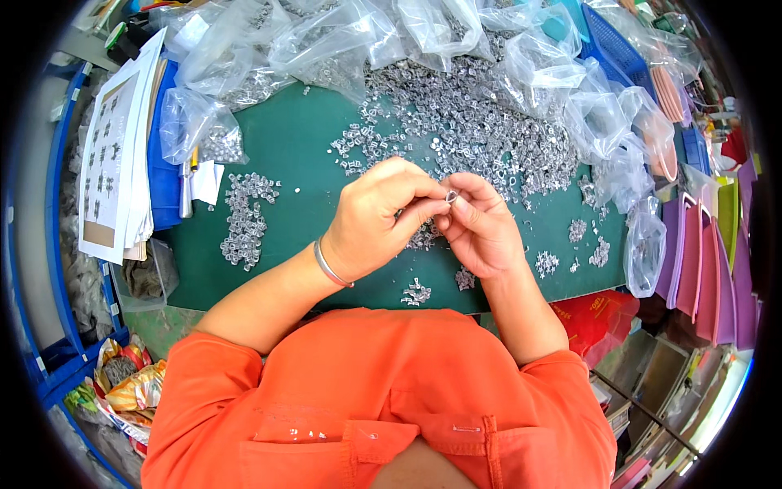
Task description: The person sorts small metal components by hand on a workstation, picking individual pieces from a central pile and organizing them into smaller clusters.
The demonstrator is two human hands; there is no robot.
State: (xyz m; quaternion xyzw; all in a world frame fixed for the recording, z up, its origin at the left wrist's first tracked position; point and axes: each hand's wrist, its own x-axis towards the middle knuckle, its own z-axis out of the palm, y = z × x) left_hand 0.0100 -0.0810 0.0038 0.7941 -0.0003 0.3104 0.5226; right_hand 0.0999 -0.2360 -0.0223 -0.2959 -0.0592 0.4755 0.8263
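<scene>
My left hand and my right hand meet over the middle of the green table. Between their fingertips is a small, shiny ring-shaped piece; thumb and forefinger of each hand pinch it. Its finer shape is too small to make out. Just beyond my hands spreads a large heap of small clear and grey pieces. A separate patch of clear pieces lies left of my left forearm. Small clusters of tiny parts sit right of my right hand, and another little pile lies near the table's front edge.
Clear plastic bags of parts line the far side. Left stand printed sheets, a blue bin and blue shelving. On the right are a blue basket, an empty clear bag and purple and pink folders.
</scene>
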